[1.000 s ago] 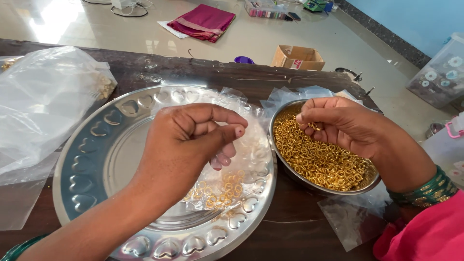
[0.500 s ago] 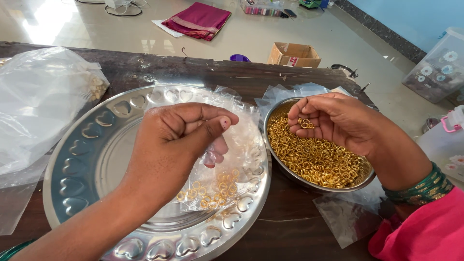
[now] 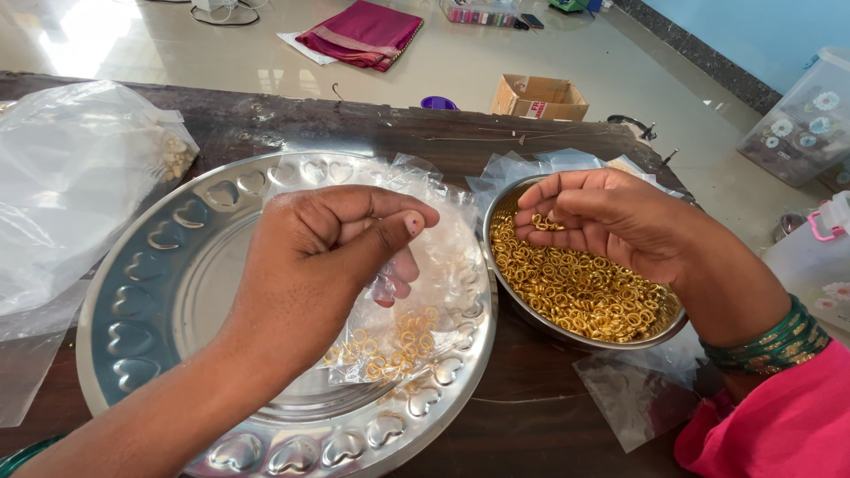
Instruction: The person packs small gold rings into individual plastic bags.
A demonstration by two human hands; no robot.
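Left hand (image 3: 332, 257) grasping small clear bag (image 3: 416, 301), few gold rings inside; right hand (image 3: 602, 221) pinching rings over near-full bowl (image 3: 673, 323).

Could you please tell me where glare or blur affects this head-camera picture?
Head view: strong window glare washes out the pale floor top left; softer highlights streak the round steel tray with heart-embossed rim and the clear plastic pouch of gold rings; the left hand and right hand look sharp.
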